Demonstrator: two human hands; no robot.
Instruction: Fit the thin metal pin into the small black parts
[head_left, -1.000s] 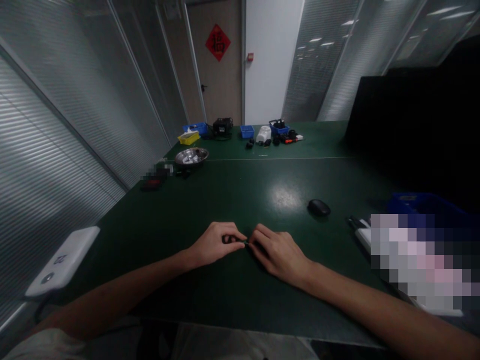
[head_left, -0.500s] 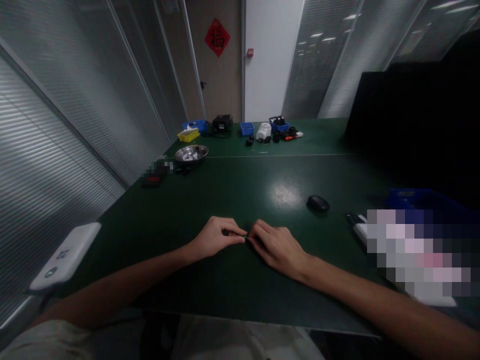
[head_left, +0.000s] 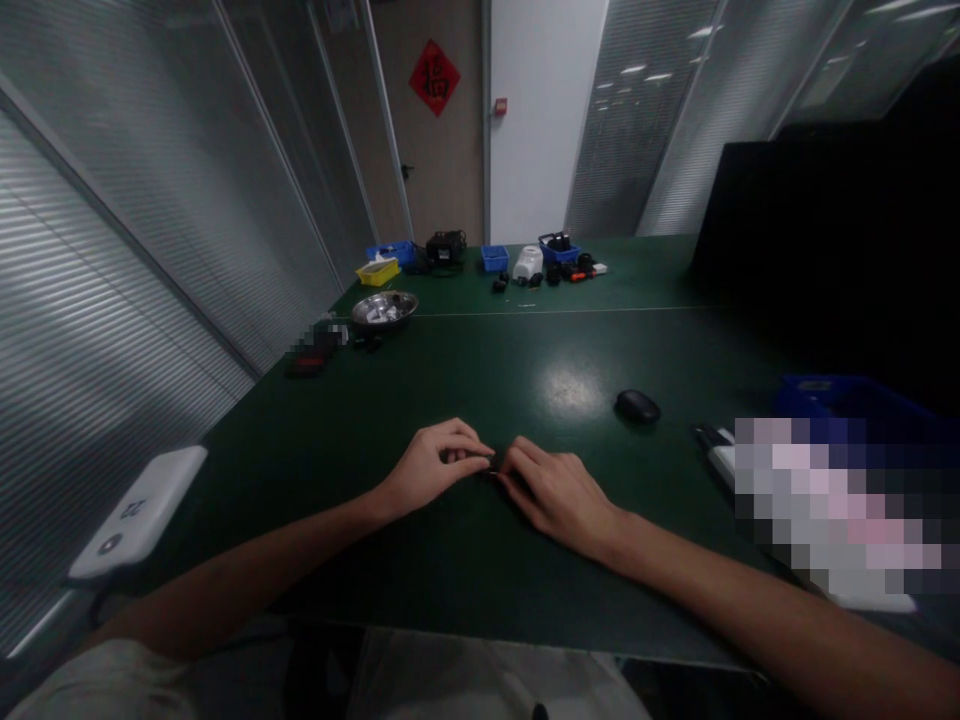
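Note:
Both hands meet over the green table (head_left: 420,380), near its front edge. The fingertips of my left hand (head_left: 435,466) are pinched together and point right. My right hand (head_left: 559,492) is bent, its thumb and fingers closed close to the left fingertips. Between the two sets of fingertips lies a tiny dark object (head_left: 491,468) with a thin light line on it, mostly hidden and too small to name. Which hand carries its weight cannot be made out.
A black mouse (head_left: 637,406) lies right of my hands. A metal bowl (head_left: 385,310) stands back left, a white device (head_left: 139,513) at the left edge. Behind are a yellow tray (head_left: 378,272) and blue bins (head_left: 494,259). A dark monitor (head_left: 810,230) stands right.
My left hand's fingers have lifted slightly and its fingertips have shifted a little on the small object. My right hand has hardly moved.

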